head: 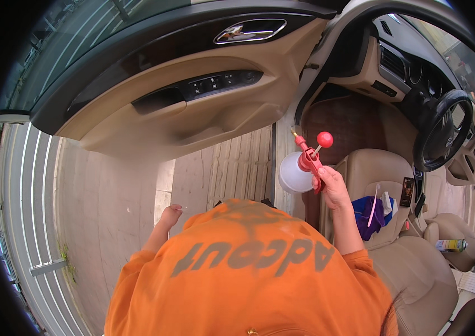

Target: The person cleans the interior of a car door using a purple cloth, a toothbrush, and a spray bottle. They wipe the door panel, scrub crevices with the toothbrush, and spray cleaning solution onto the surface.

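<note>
My right hand (333,187) grips the red handle of a pump pressure sprayer (297,172) by the open car doorway. The sprayer has a translucent white bottle, a red ball knob on a metal rod, and a brass nozzle tip. That nozzle points forward, towards the hinge side of the open car door (237,105). Nothing shows in my left hand (173,214), which hangs low at my left side over the pavement. Its fingers look curled, but their full pose is hidden. A hazy blur covers part of the door's lower beige panel.
On the driver's seat (374,168) lie blue and purple cloths (369,218), a pink-handled brush (373,206) and a smartphone (407,191). A spray can (451,245) rests farther back. The steering wheel (445,130) and door sill (285,136) border the doorway. Paving (107,218) lies to the left.
</note>
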